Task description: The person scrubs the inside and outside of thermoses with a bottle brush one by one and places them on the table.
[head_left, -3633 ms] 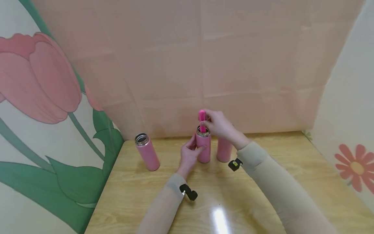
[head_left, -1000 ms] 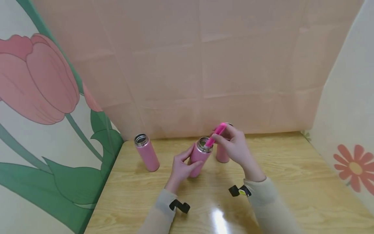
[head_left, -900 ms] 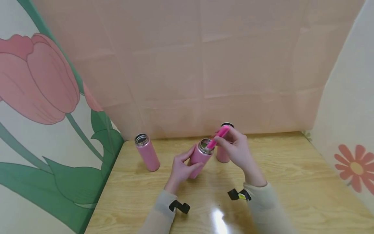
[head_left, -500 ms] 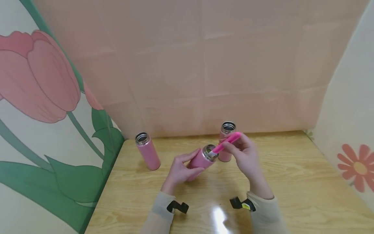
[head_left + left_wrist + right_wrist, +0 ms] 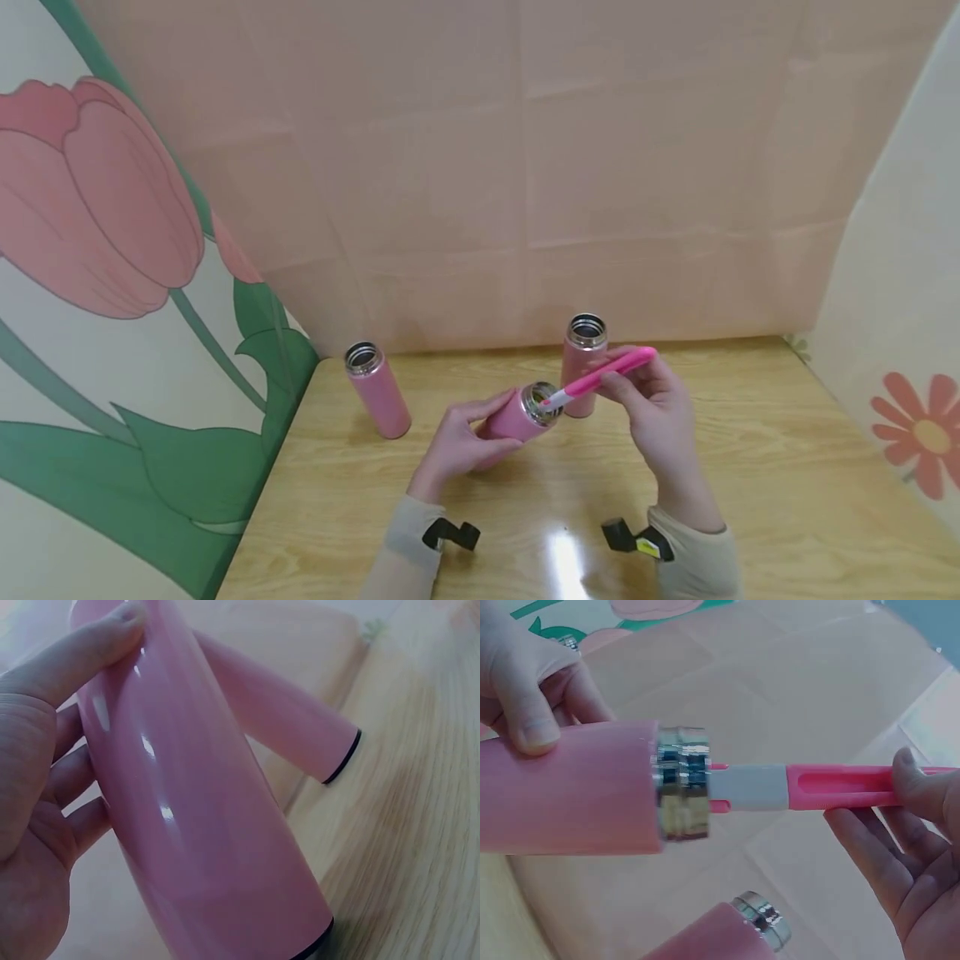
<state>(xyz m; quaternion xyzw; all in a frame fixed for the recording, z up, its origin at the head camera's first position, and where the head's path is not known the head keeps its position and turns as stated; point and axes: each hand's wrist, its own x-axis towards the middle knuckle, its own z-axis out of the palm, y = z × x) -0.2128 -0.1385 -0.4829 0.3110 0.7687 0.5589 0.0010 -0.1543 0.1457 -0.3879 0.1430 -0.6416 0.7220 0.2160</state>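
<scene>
My left hand [image 5: 459,440] grips a lidless pink bottle [image 5: 513,419] round its body, tilted with its steel mouth up and to the right. My right hand [image 5: 664,417] pinches the pink handle of a bottle brush [image 5: 611,372] between thumb and fingers. The brush's white neck enters the bottle mouth, and its head is hidden inside, with some yellow-green showing at the opening. In the right wrist view the brush [image 5: 840,786] lies in line with the bottle [image 5: 570,791]. Behind stands a second lidless pink bottle [image 5: 582,354], partly covered by the brush and right hand.
A third lidless pink bottle [image 5: 379,395] stands at the left of the wooden table [image 5: 322,517]. A pinkish sheet [image 5: 450,208] hangs behind the table's back edge. Painted flower walls flank both sides.
The held bottle has tipped from upright towards the right and come nearer. My right hand has moved right and down, drawing the brush partly outward, so its white neck now shows.
</scene>
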